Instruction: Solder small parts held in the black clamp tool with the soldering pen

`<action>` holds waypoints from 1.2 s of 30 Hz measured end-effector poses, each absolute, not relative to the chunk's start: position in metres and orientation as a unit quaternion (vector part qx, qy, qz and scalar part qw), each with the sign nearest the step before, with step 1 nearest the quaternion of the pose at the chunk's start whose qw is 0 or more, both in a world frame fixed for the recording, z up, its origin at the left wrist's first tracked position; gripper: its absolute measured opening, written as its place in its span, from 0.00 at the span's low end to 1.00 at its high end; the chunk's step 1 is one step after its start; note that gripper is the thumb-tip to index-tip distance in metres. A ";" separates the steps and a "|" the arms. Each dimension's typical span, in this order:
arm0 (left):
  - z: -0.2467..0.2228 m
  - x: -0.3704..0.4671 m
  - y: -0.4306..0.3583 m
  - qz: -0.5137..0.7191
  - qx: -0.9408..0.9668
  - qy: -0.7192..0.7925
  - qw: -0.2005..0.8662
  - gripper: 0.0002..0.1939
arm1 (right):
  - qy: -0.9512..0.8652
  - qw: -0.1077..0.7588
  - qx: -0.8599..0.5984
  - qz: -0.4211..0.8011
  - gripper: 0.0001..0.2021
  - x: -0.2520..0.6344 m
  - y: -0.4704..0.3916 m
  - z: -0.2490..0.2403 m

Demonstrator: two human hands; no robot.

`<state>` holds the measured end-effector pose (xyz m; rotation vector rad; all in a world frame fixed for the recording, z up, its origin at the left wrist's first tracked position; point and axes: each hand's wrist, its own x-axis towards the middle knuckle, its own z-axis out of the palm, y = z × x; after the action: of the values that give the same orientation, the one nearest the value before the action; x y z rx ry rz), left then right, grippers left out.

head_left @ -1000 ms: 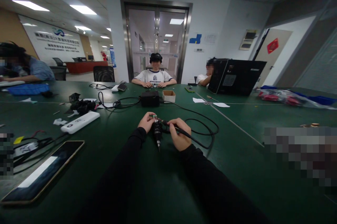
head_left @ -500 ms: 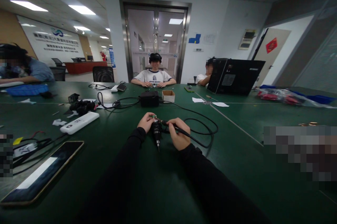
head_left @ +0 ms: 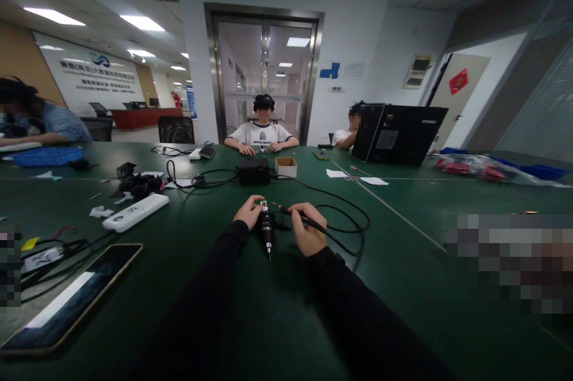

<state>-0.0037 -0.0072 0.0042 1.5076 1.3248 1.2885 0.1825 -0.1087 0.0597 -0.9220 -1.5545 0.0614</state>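
Note:
My left hand (head_left: 248, 212) rests on the table with thumb and fingertips closed at a small green circuit board (head_left: 263, 203). The board is at the far end of a black, pen-shaped tool (head_left: 267, 227), whose metal tip points back toward me. How board and tool are joined, I cannot tell. In my right hand (head_left: 311, 230) is a slim, black corded soldering iron (head_left: 317, 226), gripped like a pen. Its thin tip points left toward the board, with a small gap between them. A black cable trails from the iron's rear.
Ahead lie a black box (head_left: 253, 172) and an open cardboard box (head_left: 286, 167). A white power strip (head_left: 136, 212) and phone (head_left: 74, 297) lie left. Cable loops (head_left: 353, 217) are at right, beyond them a black computer case (head_left: 403, 133). People sit around the green table.
My right hand has shifted slightly right, drawing the iron's tip a little away from the board. My left hand stays by the board.

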 end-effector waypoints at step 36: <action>0.081 -0.118 -0.072 0.120 0.614 0.743 0.238 0.38 | -0.657 0.622 -0.425 0.031 0.09 0.187 -0.103 0.056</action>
<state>-0.1181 -0.0722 0.0808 1.6823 2.0346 0.3279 0.1866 -0.1026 0.0563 -0.9756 -1.5105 0.0706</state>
